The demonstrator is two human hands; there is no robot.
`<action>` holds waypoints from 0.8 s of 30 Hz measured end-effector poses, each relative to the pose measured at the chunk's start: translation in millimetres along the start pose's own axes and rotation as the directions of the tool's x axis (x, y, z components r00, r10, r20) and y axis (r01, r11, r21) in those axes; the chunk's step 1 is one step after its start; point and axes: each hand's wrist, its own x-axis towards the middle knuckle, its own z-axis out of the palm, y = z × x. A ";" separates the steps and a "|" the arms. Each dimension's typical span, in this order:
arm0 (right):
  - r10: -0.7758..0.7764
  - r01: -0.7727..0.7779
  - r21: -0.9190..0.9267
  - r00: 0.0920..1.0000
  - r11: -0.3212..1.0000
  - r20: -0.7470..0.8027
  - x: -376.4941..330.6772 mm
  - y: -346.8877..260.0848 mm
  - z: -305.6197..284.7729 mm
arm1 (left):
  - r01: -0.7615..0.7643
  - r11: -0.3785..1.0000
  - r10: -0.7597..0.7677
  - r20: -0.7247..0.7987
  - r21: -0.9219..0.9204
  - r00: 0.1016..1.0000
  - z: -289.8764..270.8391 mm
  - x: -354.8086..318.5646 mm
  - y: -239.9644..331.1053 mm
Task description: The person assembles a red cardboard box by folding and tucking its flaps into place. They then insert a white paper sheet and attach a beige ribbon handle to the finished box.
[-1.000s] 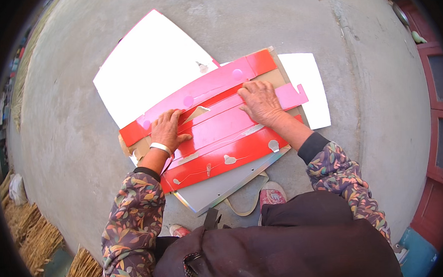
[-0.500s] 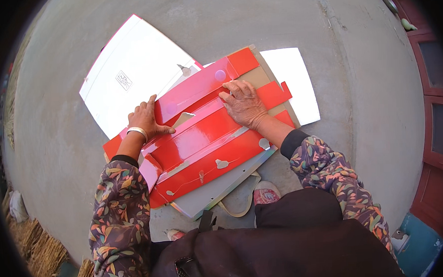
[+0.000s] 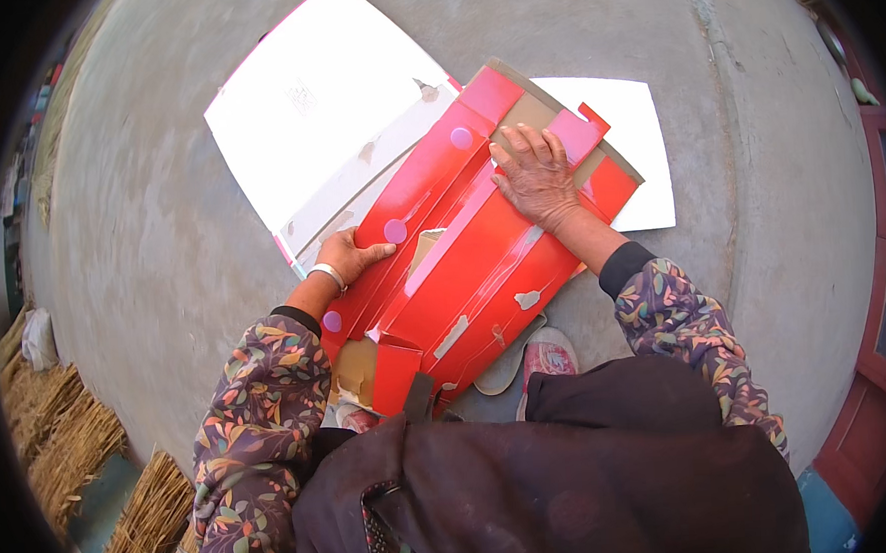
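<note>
We see a red cardboard box blank (image 3: 467,265) lying on the concrete floor (image 3: 161,241). Our left hand (image 3: 350,256) grasps its left edge; our right hand (image 3: 536,176) presses flat, fingers spread, on its far end.

Bright, even daylight with soft, faint shadows, a white sheet (image 3: 324,112) nearly washed out by glare, sharp focus at centre, and strong fisheye bending toward a black circular rim.
</note>
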 end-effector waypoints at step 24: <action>0.709 -0.711 0.592 0.187 -0.380 0.680 -93.4 -32.3 -59.1 | 0.092 0.941 -0.069 0.081 -0.327 0.994 30.0 -16.8 5.5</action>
